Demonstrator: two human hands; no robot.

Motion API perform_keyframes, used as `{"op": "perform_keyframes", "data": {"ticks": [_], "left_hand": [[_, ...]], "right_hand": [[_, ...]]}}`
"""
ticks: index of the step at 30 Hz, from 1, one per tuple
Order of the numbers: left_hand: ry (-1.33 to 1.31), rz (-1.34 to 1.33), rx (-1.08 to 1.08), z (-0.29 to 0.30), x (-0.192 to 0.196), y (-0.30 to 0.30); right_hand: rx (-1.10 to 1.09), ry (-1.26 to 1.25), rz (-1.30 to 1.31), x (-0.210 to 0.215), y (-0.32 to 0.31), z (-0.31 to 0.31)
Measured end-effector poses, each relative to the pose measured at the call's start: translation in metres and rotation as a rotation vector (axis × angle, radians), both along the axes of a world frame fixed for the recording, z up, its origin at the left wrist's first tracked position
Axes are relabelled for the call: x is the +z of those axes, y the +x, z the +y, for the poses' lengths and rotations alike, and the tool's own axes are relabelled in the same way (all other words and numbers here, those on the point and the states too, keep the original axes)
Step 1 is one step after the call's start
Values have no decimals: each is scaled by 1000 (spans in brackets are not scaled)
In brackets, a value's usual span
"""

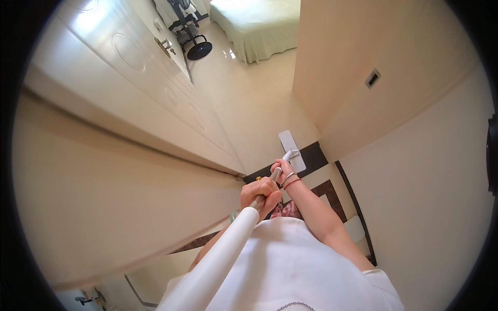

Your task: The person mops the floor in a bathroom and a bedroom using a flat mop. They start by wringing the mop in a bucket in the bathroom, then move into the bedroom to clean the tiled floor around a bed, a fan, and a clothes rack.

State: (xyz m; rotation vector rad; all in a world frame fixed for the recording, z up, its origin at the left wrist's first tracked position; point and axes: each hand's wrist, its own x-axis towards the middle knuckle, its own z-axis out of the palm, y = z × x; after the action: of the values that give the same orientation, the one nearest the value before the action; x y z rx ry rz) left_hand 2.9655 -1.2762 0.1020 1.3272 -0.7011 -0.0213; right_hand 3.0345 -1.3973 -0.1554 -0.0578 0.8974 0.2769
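Observation:
I hold a flat mop with both hands. Its pole (pixel 228 254) is white and thick near me, with a metallic stretch by my hands. My left hand (pixel 261 196), wearing a ring and a pale green bangle, is closed round the pole. Farther down, my right hand (pixel 282 171) grips it too, with a silver bangle and a red band at the wrist. The narrow white mop head (pixel 286 139) lies on the floor, across the edge between the dark threshold strip (pixel 315 155) and the light tiles.
An open pale door (pixel 129 57) with a metal handle (pixel 165 46) stands on the left. On the right, a flat panel (pixel 410 67) has a recessed pull (pixel 373 78). Beyond the doorway are a bed with a pale green cover (pixel 259 31) and a stand with a round black base (pixel 199 51).

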Motion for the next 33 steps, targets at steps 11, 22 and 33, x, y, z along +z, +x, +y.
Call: {"op": "perform_keyframes", "data": {"ticks": [11, 22, 33], "left_hand": [[7, -126, 193, -37, -6, 169], [22, 42, 258, -49, 6, 357], [-9, 119, 72, -30, -5, 604]], "right_hand": [[114, 32, -30, 4, 189, -29], [165, 57, -4, 8, 379, -38], [16, 40, -8, -5, 597, -26]]}}
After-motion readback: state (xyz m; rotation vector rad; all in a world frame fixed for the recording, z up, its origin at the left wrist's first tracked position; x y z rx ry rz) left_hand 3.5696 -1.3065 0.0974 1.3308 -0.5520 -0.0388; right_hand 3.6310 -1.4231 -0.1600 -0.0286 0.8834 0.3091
